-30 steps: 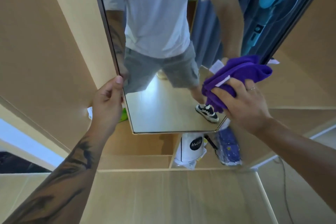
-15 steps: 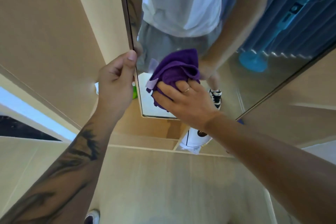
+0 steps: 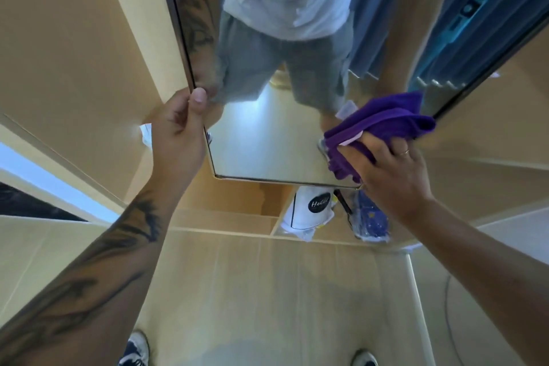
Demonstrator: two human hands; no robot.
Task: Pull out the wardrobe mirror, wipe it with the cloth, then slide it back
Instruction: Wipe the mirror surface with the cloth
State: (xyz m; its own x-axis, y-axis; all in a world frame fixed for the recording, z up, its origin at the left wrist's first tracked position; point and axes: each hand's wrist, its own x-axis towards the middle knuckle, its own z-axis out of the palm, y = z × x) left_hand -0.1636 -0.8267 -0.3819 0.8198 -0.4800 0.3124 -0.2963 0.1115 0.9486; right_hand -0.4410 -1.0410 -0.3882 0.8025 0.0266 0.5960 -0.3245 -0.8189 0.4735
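The tall wardrobe mirror (image 3: 267,140) stands pulled out in front of me, its dark frame running up and its lower edge near the middle of the view. My left hand (image 3: 178,137) grips the mirror's left edge, thumb on the front. My right hand (image 3: 392,169) holds a bunched purple cloth (image 3: 380,125) and presses it against the glass near the lower right corner. The glass reflects a person in a white shirt and grey shorts.
Light wooden wardrobe panels (image 3: 74,53) flank the mirror on both sides. Below the mirror, a shelf compartment holds a white bag (image 3: 309,211) with a black round label and a blue plastic-wrapped item (image 3: 371,217). My shoes (image 3: 136,350) stand on the pale wooden floor.
My right hand has swept the purple cloth from the mirror's lower left part across to its lower right corner. My left hand keeps its grip on the left edge.
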